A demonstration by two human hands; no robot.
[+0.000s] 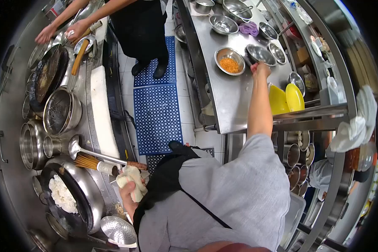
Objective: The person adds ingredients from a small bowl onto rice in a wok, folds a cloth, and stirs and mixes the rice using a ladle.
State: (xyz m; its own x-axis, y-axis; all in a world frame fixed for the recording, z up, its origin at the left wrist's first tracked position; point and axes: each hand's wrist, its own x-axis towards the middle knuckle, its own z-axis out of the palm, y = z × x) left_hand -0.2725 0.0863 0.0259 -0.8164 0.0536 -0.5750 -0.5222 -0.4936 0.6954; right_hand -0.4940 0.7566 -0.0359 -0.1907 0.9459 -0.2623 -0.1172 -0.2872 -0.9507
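Observation:
My right hand (261, 69) reaches over the steel table (231, 98), its fingers closed on the near rim of a metal bowl (261, 55). Just left of that bowl stands another metal bowl with orange shreds or crumbs (229, 65) in it. Low on the stove side, my left hand (129, 196) is closed around a pale folded cloth (131, 181). Beside the cloth lie a long-handled ladle (75, 147) and a bamboo brush (88, 162). A wok (92, 197) holding white rice (63, 195) sits to the left of my left hand.
A perforated skimmer (118, 230) lies at the lower left. Pots and another wok (50, 77) line the stove. Yellow plates (295, 97) stand at the table's right edge. A co-worker in a black apron (132, 29) stands on the blue mat (157, 113), both hands over the stove.

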